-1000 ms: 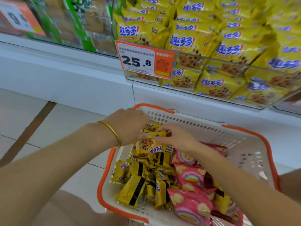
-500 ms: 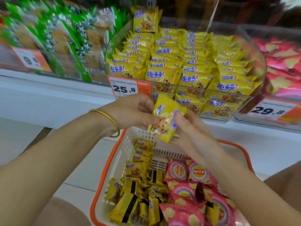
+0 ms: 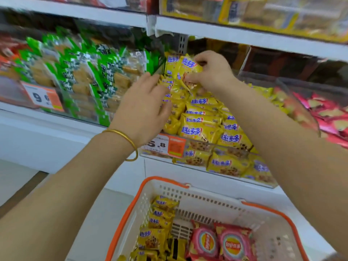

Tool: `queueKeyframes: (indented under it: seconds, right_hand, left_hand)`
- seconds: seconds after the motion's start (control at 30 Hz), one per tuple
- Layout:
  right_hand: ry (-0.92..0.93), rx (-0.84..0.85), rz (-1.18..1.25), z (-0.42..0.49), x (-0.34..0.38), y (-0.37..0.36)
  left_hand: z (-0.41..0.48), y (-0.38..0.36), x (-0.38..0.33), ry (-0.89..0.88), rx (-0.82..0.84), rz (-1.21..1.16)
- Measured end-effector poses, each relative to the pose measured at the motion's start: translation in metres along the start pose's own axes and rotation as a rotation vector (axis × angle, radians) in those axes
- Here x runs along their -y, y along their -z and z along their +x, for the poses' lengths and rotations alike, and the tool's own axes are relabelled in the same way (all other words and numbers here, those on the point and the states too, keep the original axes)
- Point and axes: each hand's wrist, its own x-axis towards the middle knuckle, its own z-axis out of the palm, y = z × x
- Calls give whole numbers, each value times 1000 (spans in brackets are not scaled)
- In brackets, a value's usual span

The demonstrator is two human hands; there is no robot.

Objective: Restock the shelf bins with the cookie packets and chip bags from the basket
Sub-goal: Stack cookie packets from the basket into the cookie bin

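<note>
Cookie packet (image 3: 188, 67) coming up from basket (image 3: 163, 179), reaching back-left corner of bin (image 3: 226, 146); right hand (image 3: 211, 72) grip pinching it, left hand (image 3: 146, 106) grip spread.

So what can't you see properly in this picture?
Head view, cookie price tag: first digit hidden behind the left hand.
Head view, basket: near end cut off by the bottom edge.
Head view, top-shelf boxes: too blurred to read.
Head view, green packets' price tag: blurred after the 9.
</note>
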Motion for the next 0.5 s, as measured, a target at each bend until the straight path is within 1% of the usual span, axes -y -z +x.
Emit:
queueKeyframes:
  seconds: [0.07, 0.23, 0.33, 0.43, 0.5]
  right_hand:
    - [57, -40, -136, 30, -3, -12]
    - [132, -111, -289, 71, -4, -33]
    - [177, -139, -331, 82, -5, -38]
    - [163, -183, -486, 82, -10, -40]
    - [153, -169, -546, 78, -12, -41]
  left_hand:
    - [4, -13, 5, 17, 71, 30]
    - [1, -20, 3, 46, 1, 8]
    - [1, -18, 2, 63, 10, -21]
    - [0, -18, 1, 58, -6, -22]
    - [0, -20, 1, 50, -19, -14]
